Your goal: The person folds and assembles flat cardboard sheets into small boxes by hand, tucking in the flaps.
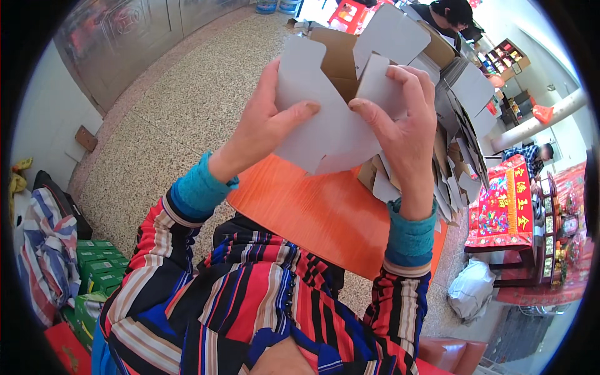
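Note:
Between my two hands is a white cardboard box (pixel 319 134) with a brown inside, part folded and held up above the orange table (pixel 306 212). My left hand (pixel 265 119) grips its left panel, thumb on the near face and fingers behind. On the other side my right hand (pixel 403 115) pinches a side flap, its thumb at the inner edge and fingers curled over the top. The box's flaps stand up at the far side, and its brown interior shows between them. A large stack of flat white-and-brown cartons (pixel 447 144) rises just beyond my right hand.
Green boxes (pixel 100 269) and a striped bag (pixel 44 244) sit at the left. A white plastic sack (pixel 472 290) lies on the floor at right, near a table with a red embroidered cloth (pixel 500 206). One person (pixel 450 15) is behind the cartons; another (pixel 531 156) is farther right.

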Available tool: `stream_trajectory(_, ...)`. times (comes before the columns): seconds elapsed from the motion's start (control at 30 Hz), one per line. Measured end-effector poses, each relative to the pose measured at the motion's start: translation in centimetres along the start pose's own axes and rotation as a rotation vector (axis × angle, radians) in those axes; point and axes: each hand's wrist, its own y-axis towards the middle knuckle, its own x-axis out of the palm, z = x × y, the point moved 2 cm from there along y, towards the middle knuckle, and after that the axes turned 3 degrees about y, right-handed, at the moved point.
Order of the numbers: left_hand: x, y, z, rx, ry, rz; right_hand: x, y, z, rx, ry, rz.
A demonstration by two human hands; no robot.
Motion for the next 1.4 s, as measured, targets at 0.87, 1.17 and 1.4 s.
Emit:
stream_trajectory(0.87,2.3,-3.3,-1.2,0.232,0.205,-0.139,-1.8,-10.2,-5.7,0.133,-0.071,-0.159)
stream_trajectory(1.17,1.9,-1.4,0.6,-0.031,0.28,-0.17,-2.8,-8.2,-5.2,0.029,0.014,-0.165)
stream_trajectory(1.4,1.3,0.3,-0.5,-0.235,0.387,-0.283,-2.4,-8.6,-2.9,0.192,-0.033,-0.06)
